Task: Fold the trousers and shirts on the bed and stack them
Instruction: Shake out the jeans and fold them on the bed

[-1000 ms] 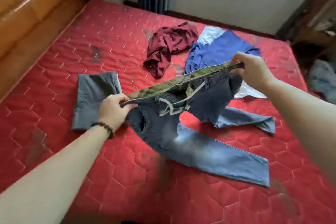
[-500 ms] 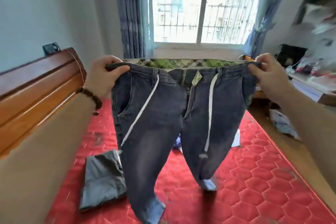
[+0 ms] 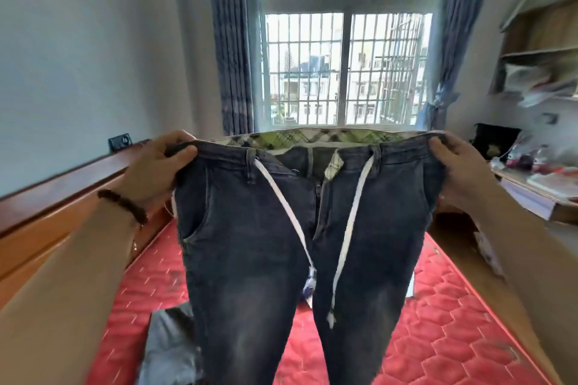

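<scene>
- I am holding the jeans (image 3: pixel 259 247) up in the air by the waistband, front facing me, legs hanging down over the bed (image 3: pixel 438 322).
- My left hand (image 3: pixel 156 170) is pinching the left end of the waistband, thumb on the front; my right hand (image 3: pixel 453 172) is gripping the right end the same way.
- A second ago the jeans were lying half on the bed with the legs splayed; now I am looking up toward the window (image 3: pixel 344 50) and the whole garment is lifted and hanging straight.
- The white drawstring (image 3: pixel 291 219) is dangling loose down the front.
- I judge this lift is shaking the legs into line, so the fold can begin once they are lowered.
- A folded grey piece (image 3: pixel 169 350) is lying on the bed at lower left, likely the start of the stack.
</scene>
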Action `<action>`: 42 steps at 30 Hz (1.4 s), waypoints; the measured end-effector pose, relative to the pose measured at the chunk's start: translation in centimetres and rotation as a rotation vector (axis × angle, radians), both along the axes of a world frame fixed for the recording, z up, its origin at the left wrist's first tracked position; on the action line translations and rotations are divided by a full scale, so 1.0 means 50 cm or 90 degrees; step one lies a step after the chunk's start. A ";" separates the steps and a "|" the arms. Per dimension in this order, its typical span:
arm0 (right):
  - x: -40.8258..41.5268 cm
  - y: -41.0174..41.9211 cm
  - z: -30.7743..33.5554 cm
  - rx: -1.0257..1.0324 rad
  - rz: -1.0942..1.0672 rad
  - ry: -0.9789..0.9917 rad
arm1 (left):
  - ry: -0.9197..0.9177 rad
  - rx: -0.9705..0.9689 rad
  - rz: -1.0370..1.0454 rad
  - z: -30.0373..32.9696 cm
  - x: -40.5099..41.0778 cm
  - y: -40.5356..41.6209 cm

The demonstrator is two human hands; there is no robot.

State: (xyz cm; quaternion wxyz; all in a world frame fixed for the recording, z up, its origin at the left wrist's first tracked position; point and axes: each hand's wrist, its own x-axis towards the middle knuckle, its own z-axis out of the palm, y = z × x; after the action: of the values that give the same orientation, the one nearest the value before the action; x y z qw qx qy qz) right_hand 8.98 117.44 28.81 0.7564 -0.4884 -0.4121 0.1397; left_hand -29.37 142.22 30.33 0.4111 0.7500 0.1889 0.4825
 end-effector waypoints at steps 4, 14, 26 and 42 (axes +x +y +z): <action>-0.025 0.005 -0.026 -0.107 -0.040 0.119 | 0.026 -0.260 -0.048 -0.042 0.041 -0.012; -0.278 0.089 -0.019 -0.061 -0.088 0.288 | -0.117 -0.258 -0.028 -0.040 0.229 -0.168; -0.353 0.067 0.057 -0.269 0.104 0.126 | 0.145 0.152 -0.141 -0.046 0.194 -0.148; -0.270 0.072 0.096 -0.471 -0.114 -0.837 | 0.168 0.259 -0.191 0.013 0.114 -0.082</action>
State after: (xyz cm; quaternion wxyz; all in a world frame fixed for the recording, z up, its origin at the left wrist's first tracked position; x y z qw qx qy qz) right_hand -4.54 121.07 33.61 0.1504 -0.7245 -0.6631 -0.1129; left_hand -23.66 138.14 31.00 0.2908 0.8929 0.0265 0.3426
